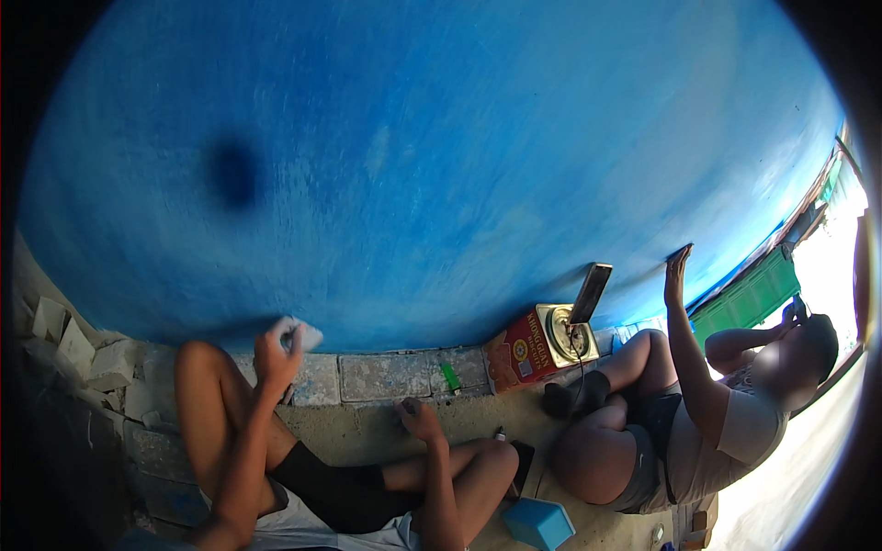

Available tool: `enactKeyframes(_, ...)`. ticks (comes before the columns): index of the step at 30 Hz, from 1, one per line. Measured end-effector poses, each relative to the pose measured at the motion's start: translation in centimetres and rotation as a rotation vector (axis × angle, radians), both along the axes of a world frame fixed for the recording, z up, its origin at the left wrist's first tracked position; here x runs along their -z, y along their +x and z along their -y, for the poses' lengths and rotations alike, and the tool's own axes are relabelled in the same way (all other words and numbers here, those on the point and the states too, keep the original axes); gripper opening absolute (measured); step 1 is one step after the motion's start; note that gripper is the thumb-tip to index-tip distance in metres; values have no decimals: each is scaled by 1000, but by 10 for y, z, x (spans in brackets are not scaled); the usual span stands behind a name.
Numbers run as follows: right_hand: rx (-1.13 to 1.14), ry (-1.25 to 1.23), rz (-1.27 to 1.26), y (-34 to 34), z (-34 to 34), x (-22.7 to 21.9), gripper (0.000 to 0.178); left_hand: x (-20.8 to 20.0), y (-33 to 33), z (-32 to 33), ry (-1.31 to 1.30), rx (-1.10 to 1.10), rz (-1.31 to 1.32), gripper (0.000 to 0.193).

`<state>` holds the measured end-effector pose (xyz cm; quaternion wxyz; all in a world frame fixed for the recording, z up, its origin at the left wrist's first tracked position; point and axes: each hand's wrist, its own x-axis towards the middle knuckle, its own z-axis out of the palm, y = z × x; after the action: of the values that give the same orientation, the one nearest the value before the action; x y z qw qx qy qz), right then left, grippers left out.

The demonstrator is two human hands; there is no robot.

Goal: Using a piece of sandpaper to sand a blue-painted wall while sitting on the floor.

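A: Where was the white wad [310, 337]?
B: Well left of the red tin [516, 356], low at the foot of the blue wall [459, 184]. Left hand [280, 352] had it, fingers bent around the near side. Cloth or paper, couldn't tell.

A: Right hand [420, 419]?
B: Left of the tin and nearer the wearer, off the wall, fingers curled in. Couldn't tell if it pinched anything.

A: Handling?
B: My read: light, soft, bendy, hard to break. Might have slid easily on smooth paint. Best hold was across its back, not by a loose corner.

A: Obstructions?
B: Tin itself, near the wall, with a phone-like device [591, 292] tilted up on top and a cable [580, 381] hanging down its front. Snag risk, I'd say. Right of the tin: a co-worker [717, 441], one palm on the wall.

A: Rest?
B: Green scrap [450, 376] just left of the tin, blue container [538, 523] on its near side, broken blocks [112, 365] far left of it.
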<state>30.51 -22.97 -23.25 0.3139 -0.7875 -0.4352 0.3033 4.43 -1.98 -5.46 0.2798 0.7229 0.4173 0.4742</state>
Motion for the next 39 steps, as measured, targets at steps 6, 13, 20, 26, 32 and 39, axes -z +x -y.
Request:
enactKeyframes(6,4,-26,5,-3,-1,-3,38,-2,-11,-19,120,-107,196,21)
enactKeyframes(13,20,-1,25,-6,1,-15,40,2,-1,-3,167,52,68,17)
enactKeyframes(20,5,2,63,-3,-1,-12,38,3,-1,-9,138,-32,168,15)
enactKeyframes(26,-10,36,153,1,3,6,34,13,4,-7,110,-74,129,14)
enactKeyframes(32,-30,45,37,-8,0,-33,32,10,1,-6,72,-125,200,10)
enactKeyframes(39,61,-46,-131,-6,1,-30,32,17,-4,-11,133,-87,77,12)
